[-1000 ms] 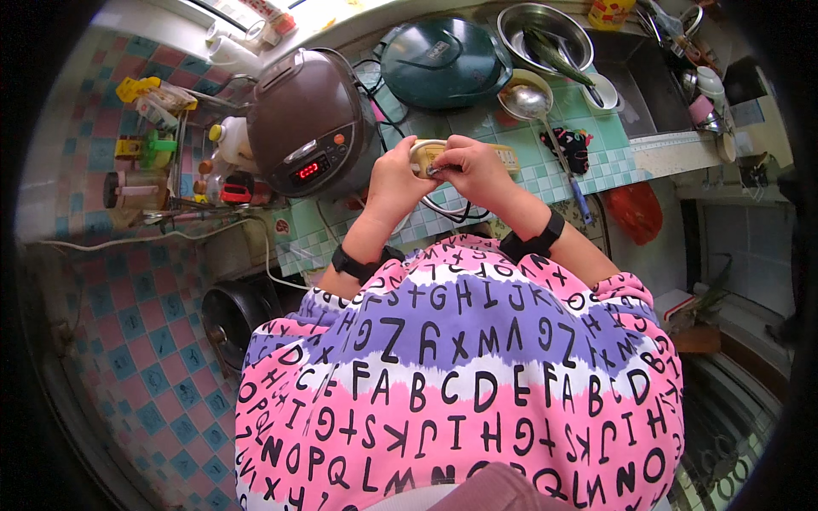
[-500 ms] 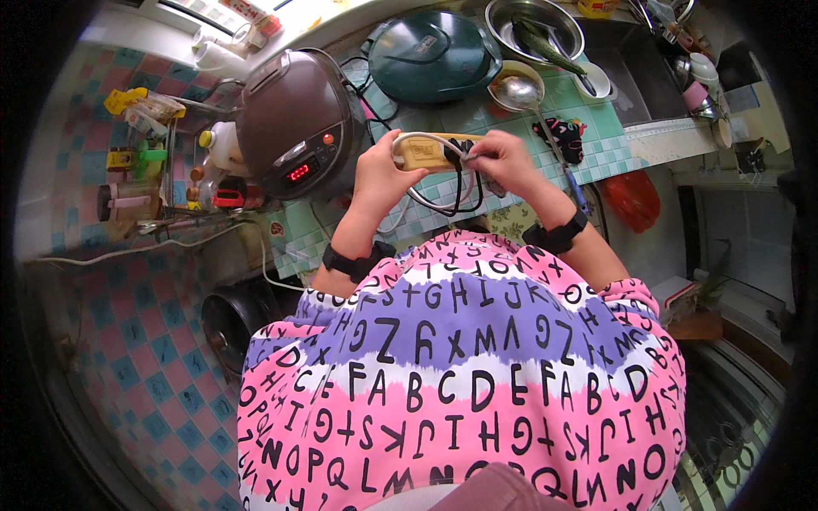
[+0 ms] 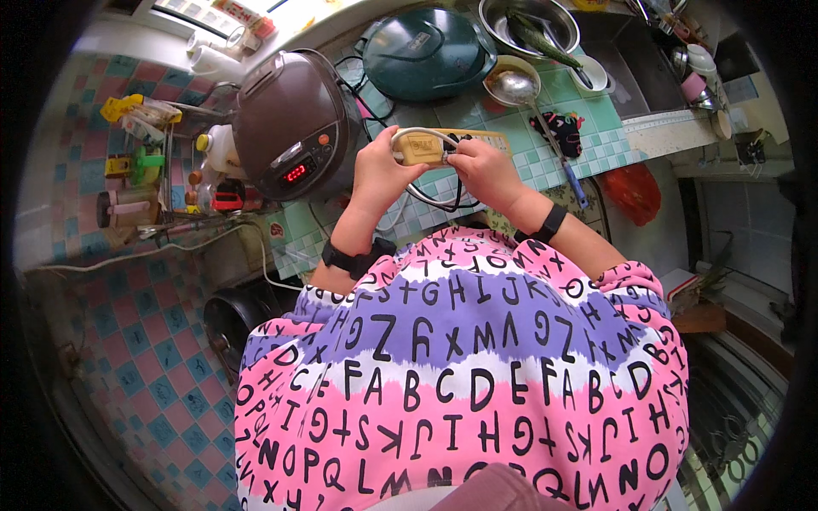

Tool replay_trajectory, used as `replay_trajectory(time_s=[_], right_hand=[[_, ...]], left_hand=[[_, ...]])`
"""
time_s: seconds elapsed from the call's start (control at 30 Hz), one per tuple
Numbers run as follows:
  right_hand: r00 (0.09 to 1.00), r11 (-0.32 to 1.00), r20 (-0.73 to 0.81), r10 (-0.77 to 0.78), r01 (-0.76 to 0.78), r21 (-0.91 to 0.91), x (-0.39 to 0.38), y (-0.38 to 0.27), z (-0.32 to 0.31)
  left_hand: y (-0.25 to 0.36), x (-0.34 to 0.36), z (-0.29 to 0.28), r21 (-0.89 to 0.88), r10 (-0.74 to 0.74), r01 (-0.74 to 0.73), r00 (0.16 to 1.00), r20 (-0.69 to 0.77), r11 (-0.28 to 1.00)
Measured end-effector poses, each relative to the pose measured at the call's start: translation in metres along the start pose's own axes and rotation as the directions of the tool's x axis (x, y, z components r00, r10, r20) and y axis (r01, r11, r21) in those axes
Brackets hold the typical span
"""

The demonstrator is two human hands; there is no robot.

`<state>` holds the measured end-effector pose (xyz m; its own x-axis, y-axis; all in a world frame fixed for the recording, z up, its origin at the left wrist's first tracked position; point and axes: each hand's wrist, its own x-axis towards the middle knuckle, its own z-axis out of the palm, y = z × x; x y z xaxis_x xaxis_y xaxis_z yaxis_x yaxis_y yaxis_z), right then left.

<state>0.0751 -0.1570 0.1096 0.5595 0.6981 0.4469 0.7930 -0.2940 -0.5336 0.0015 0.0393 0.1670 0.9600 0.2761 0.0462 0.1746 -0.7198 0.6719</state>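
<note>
My left hand (image 3: 381, 173) is closed round the left end of a yellow power strip (image 3: 421, 148), lifted over the counter's front part. A pale cable (image 3: 433, 132) loops over the strip from that end. My right hand (image 3: 486, 172) is closed at the middle of the strip, its fingertips pressed together where the pale cable and a black plug meet. Those fingers partly hide what they pinch. Black cord (image 3: 446, 205) hangs in a loop below both hands. The far right part of the strip (image 3: 487, 137) shows behind my right hand.
A brown rice cooker (image 3: 297, 124) with a lit red display stands left of my hands. Behind are a dark green lidded appliance (image 3: 425, 55) and a steel bowl (image 3: 568, 43). A ladle (image 3: 550, 129) lies across the tiled counter (image 3: 601, 129), right of my hands, near the sink (image 3: 635, 72).
My right hand has shifted left and turned, its fingers now closer to the middle of the power strip. My left hand keeps its hold.
</note>
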Motion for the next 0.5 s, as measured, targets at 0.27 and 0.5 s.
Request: replay_trajectory(time_s=[0.27, 0.5], right_hand=[[0.996, 0.995, -0.016, 0.084, -0.083, 0.059, 0.001, -0.006, 0.007], [0.966, 0.998, 0.252, 0.059, -0.053, -0.029, 0.002, -0.002, -0.007]], left_hand=[[0.002, -0.007, 0.001, 0.041, 0.004, -0.003, 1.000, -0.006, 0.999], [-0.002, -0.008, 0.002, 0.014, 0.010, -0.010, 1.000, 0.007, 1.000]])
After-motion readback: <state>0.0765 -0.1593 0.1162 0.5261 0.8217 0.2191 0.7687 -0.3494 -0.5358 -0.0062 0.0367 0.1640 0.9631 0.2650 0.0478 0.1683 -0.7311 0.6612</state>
